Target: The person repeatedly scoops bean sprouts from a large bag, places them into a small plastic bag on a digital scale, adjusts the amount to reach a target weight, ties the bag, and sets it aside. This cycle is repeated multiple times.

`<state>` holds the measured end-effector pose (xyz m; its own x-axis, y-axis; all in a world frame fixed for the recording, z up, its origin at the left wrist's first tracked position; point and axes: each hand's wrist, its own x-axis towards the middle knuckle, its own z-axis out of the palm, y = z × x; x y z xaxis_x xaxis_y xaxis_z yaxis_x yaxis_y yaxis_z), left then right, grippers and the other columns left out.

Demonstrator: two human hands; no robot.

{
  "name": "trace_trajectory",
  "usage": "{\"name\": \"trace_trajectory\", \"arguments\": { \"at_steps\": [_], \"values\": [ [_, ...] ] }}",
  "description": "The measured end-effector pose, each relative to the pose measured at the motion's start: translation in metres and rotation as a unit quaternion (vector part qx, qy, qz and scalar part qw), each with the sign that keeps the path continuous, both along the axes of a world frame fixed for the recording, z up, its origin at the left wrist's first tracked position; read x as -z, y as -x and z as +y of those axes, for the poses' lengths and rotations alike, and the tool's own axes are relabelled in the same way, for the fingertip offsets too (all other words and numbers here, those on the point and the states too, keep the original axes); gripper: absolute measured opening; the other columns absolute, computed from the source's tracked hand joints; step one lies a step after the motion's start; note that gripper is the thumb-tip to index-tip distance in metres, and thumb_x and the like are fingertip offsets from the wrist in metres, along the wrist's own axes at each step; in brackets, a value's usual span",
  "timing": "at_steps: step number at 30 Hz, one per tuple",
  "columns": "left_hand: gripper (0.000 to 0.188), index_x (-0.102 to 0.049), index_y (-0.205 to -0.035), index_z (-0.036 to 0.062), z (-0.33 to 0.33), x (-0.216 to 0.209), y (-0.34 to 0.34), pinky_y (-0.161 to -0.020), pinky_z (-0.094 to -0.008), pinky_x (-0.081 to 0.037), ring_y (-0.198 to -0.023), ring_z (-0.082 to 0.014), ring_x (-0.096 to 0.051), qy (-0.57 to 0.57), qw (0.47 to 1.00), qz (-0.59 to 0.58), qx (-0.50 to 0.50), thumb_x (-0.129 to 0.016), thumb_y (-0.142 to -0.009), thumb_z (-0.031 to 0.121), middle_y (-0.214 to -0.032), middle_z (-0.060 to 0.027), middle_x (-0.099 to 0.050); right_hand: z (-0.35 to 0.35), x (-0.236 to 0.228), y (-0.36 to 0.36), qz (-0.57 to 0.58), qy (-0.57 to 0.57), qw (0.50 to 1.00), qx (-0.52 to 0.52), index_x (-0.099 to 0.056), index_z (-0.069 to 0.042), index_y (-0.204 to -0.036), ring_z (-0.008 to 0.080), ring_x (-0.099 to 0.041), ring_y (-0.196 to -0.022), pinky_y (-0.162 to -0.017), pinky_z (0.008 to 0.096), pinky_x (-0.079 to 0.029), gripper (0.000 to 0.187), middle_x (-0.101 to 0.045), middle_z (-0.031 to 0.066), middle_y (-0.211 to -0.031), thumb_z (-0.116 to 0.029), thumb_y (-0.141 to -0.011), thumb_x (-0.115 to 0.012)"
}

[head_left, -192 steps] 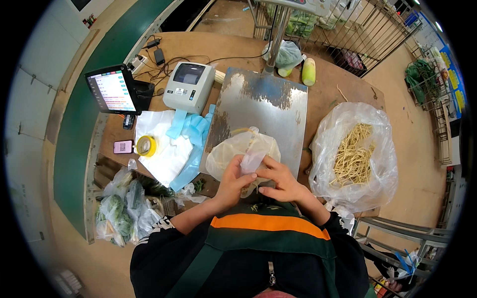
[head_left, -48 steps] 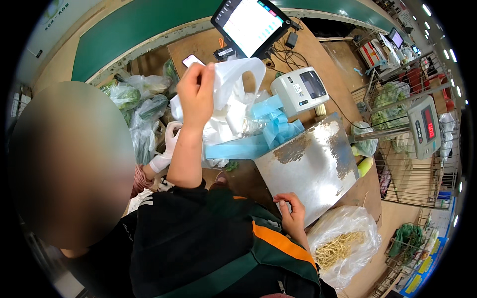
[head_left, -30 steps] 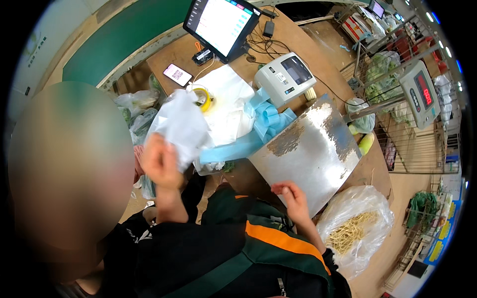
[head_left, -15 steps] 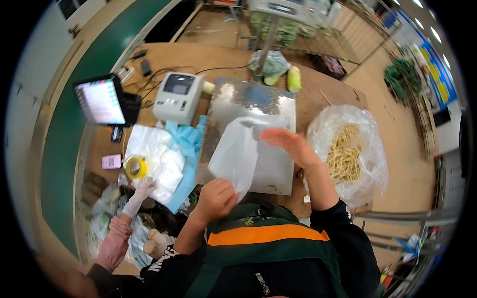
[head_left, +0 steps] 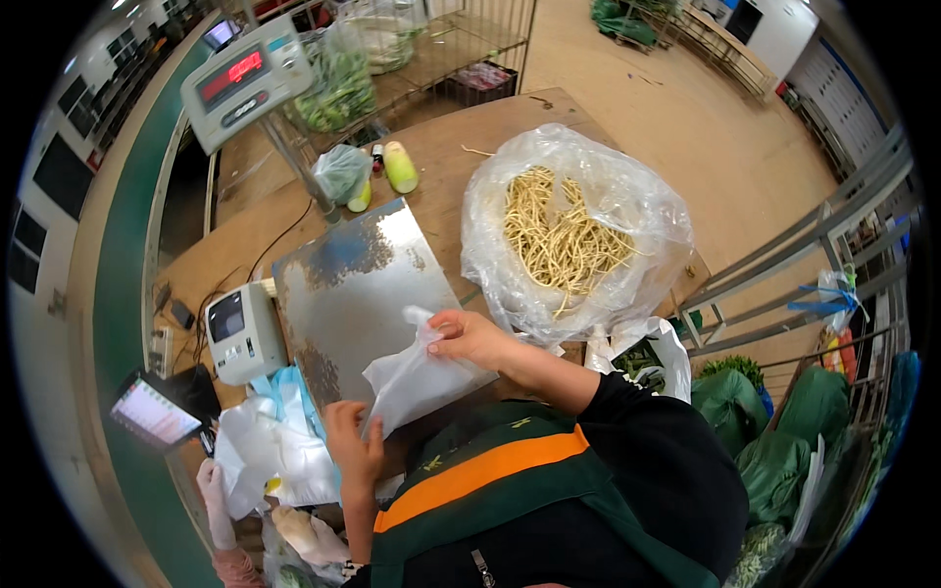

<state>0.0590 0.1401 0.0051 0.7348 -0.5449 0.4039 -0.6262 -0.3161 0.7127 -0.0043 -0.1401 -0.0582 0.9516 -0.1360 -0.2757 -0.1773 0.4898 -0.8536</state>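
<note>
A translucent white plastic bag (head_left: 417, 382) is stretched between my two hands over the near part of the metal weighing platform (head_left: 358, 284). Its upper rim is pinched in the fingers of my right hand (head_left: 475, 340). My left hand (head_left: 355, 443) grips the bag's lower left edge between thumb and fingers. Beyond my right hand lies a large clear plastic bag (head_left: 657, 220), spread around a heap of thin, pale-yellow strands (head_left: 564, 235) that look like roots or stems.
Left of the platform stand a label printer (head_left: 243, 333) and a screen (head_left: 157, 410). A co-worker's gloved hand (head_left: 212, 487) touches the white bags (head_left: 284, 446). The scale display (head_left: 245, 73) rises on a post. Green sacks (head_left: 774, 470) and a metal rail (head_left: 784, 260) are at right.
My view has swung right. My right hand, spread beside the bag before, now pinches its rim. The white bag has come off the platform's middle toward its near right corner.
</note>
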Motion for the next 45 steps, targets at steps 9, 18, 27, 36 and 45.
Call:
{"name": "trace_trajectory", "arguments": {
  "at_steps": [9,18,27,36,45],
  "values": [
    [0.017,-0.064,-0.108,0.0018,-0.061,0.001,0.020,-0.072,-0.0284,-0.051,-0.086,-0.0132,-0.065,0.069,0.876,0.468,0.097,-0.068,-0.096,0.013,-0.099,-0.0073,-0.069,0.047,-0.070,0.028,-0.180,0.344,0.921,-0.023,-0.053,-0.009,-0.116,0.0175,-0.059,-0.081,-0.070,0.0353,-0.048,0.042,-0.057,0.0038,-0.089,-0.011,-0.082,-0.078],
    [0.005,-0.058,-0.098,0.0103,0.008,0.020,-0.056,-0.055,-0.0253,-0.042,-0.066,-0.0110,-0.053,0.452,0.659,0.601,0.035,-0.063,-0.095,0.012,-0.080,0.0004,-0.058,-0.079,-0.020,0.047,0.027,0.410,0.892,0.186,-0.048,-0.006,-0.121,0.0244,-0.053,-0.104,-0.093,0.0359,-0.046,0.049,-0.055,0.0126,-0.109,-0.007,-0.080,-0.075],
    [0.038,-0.056,-0.107,0.0026,-0.082,-0.058,-0.044,-0.078,-0.0424,-0.050,-0.091,-0.0351,-0.062,-0.225,0.972,0.060,-0.026,-0.070,-0.071,-0.002,-0.093,-0.0160,-0.060,-0.076,-0.053,0.007,-0.261,0.655,0.700,0.117,-0.065,-0.004,-0.093,0.0305,-0.064,-0.079,-0.067,0.0396,-0.052,0.017,-0.064,0.0087,-0.087,-0.010,-0.081,-0.076],
    [0.072,-0.048,-0.141,0.0013,-0.054,0.050,-0.126,-0.104,-0.0453,-0.044,-0.121,-0.0409,-0.054,-0.249,0.954,0.048,-0.163,-0.075,-0.075,0.011,-0.132,-0.0222,-0.053,-0.338,0.030,0.082,0.227,0.754,0.592,-0.168,-0.038,-0.008,-0.150,0.0402,-0.038,-0.141,-0.113,0.0444,-0.039,0.112,-0.034,0.0270,-0.152,-0.025,-0.056,-0.096],
    [0.063,-0.049,-0.138,-0.0037,-0.135,-0.037,-0.052,-0.112,-0.0461,-0.034,-0.128,-0.0335,-0.050,-0.024,0.998,0.027,-0.055,-0.068,-0.082,0.017,-0.135,-0.0198,-0.054,-0.445,0.257,0.123,0.015,0.924,0.321,-0.206,-0.031,-0.006,-0.150,0.0464,-0.023,-0.142,-0.119,0.0513,-0.026,0.100,-0.026,0.0291,-0.151,-0.013,-0.065,-0.084]
  ]
}}
